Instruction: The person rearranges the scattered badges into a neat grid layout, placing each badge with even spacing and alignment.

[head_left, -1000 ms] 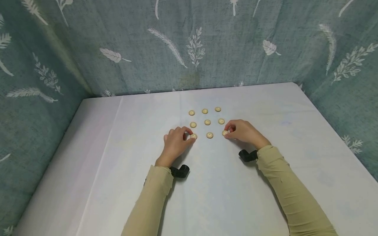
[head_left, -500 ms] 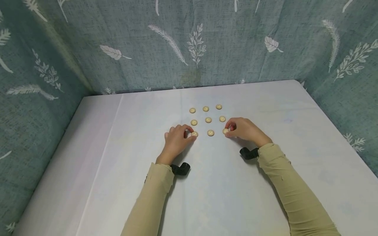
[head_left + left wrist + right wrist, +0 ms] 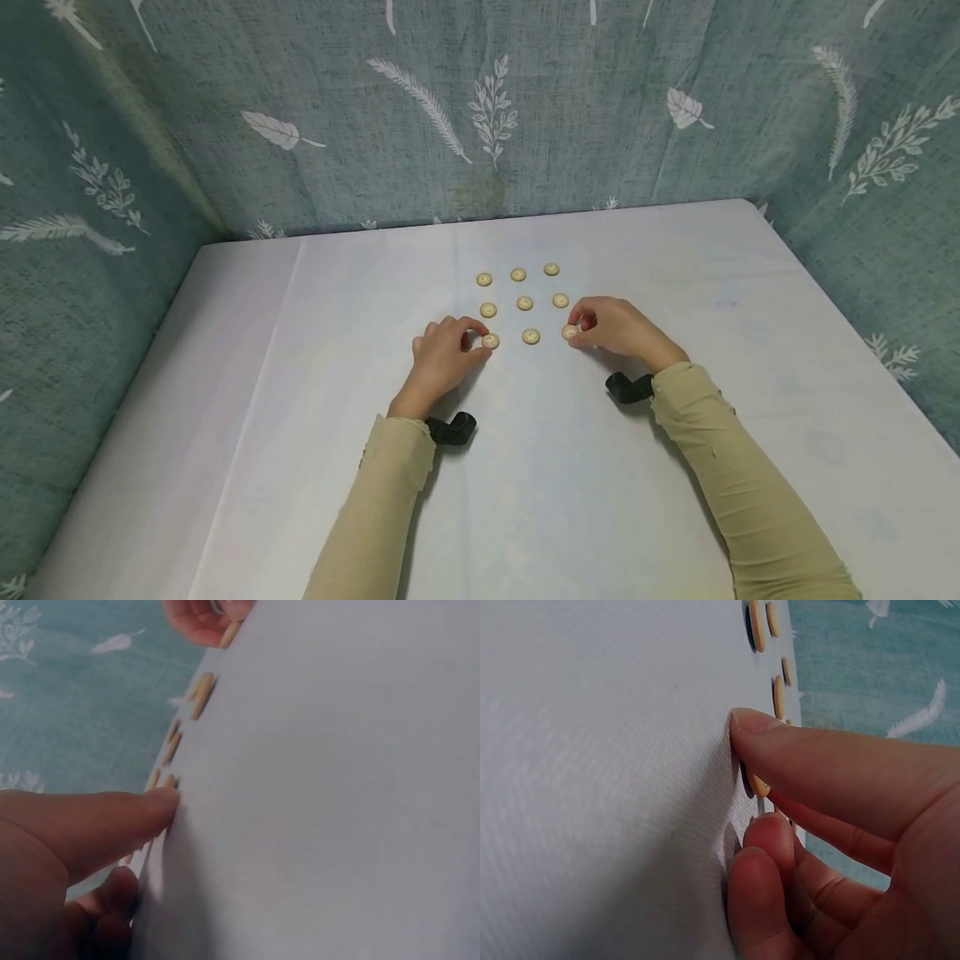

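Several round wooden discs, each with a ring and a small dark mark on top, lie flat in three rows of three on the white-covered table. At the near row's left end, my left hand [image 3: 444, 354] pinches a disc [image 3: 491, 342] between thumb and forefinger. My right hand [image 3: 621, 331] pinches the disc [image 3: 569, 332] at the same row's right end; my thumb [image 3: 810, 761] partly covers it in the right wrist view. Between them lies the row's middle disc [image 3: 531, 337], touched by neither hand. From the left wrist, the discs show edge-on past my thumb [image 3: 127, 817].
The other two rows, with the centre disc [image 3: 524, 303] among them, lie just beyond my fingers. A green leaf-patterned curtain [image 3: 337, 167] hangs behind and beside the white tabletop [image 3: 540, 500]. A black camera mount [image 3: 452, 429] sits at my left wrist, another [image 3: 628, 388] at my right.
The head view has shifted slightly. My left thumb and forefinger have drawn back a little to the left on their disc. The discs keep the same layout.
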Action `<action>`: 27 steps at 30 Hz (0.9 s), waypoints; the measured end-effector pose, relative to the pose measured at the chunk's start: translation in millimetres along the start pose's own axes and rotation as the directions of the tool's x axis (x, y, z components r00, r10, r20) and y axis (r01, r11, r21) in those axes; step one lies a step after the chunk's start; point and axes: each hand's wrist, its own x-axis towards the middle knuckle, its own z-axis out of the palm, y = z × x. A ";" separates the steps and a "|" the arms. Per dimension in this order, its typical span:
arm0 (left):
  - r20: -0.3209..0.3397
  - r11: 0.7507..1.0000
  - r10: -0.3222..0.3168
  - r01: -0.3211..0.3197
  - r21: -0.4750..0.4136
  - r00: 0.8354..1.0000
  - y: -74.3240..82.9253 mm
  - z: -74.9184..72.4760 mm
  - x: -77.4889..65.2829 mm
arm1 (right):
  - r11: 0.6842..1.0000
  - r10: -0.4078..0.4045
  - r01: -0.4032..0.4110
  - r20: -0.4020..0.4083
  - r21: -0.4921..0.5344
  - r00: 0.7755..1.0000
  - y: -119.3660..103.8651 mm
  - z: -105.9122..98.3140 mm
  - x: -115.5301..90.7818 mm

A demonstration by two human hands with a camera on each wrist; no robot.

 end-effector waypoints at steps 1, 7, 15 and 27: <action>-0.002 1.000 0.001 -0.001 0.002 1.000 0.1 0.0 0.1 | 1.000 0.000 0.000 -0.001 -0.001 1.000 0.1 -0.3 0.1; -0.031 1.000 0.006 -0.005 0.013 1.000 1.3 0.6 0.9 | 1.000 -0.005 0.005 -0.007 -0.014 1.000 0.4 -2.2 1.0; -0.052 1.000 0.006 -0.005 0.019 0.999 2.3 0.8 0.8 | 1.000 -0.003 0.003 -0.001 -0.008 1.000 -0.4 -2.3 1.1; -0.053 1.000 0.001 0.000 0.021 0.999 1.0 3.7 0.6 | 1.000 0.016 -0.016 0.006 -0.002 1.000 -1.7 -1.0 -1.1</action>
